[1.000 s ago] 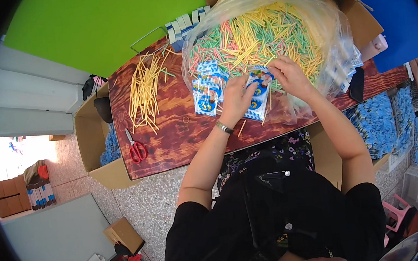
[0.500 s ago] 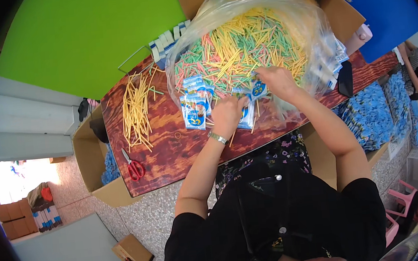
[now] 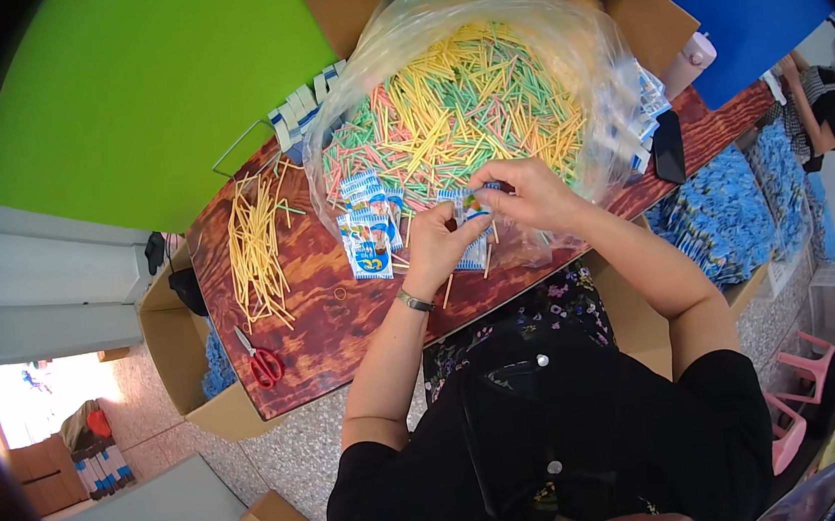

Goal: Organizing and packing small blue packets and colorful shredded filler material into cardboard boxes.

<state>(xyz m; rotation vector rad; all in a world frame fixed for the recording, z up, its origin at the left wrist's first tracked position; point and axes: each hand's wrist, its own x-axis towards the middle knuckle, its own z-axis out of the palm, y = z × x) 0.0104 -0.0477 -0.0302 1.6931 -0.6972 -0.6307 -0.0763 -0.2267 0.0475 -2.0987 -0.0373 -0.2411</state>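
My left hand (image 3: pixel 433 246), with a watch on its wrist, is closed, its thumb reaching toward the other hand. My right hand (image 3: pixel 532 195) pinches at the top of a small blue-and-white packet (image 3: pixel 474 205) between the hands, which my left fingers also grip. Below them another blue-and-white packet (image 3: pixel 475 257) lies on the table with thin sticks poking out. To the left, several similar packets (image 3: pixel 369 247) overlap on the tabletop. Just beyond my hands, a large clear plastic bag (image 3: pixel 323 119) gapes, full of short yellow, green and pink sticks (image 3: pixel 463 105).
Yellow sticks (image 3: pixel 256 251) lie in a loose pile on the red-brown table (image 3: pixel 324 330). Red-handled scissors (image 3: pixel 265 364) rest near its left edge. A dark phone (image 3: pixel 668 148) and more packets (image 3: pixel 647 118) are at right. Blue packets (image 3: pixel 720 216) fill a box beside the table. Another person (image 3: pixel 820 106) is far right.
My right hand has come left and down, away from the sticks, bringing a packet to my left hand. The hands now meet. The whole view has shifted slightly.
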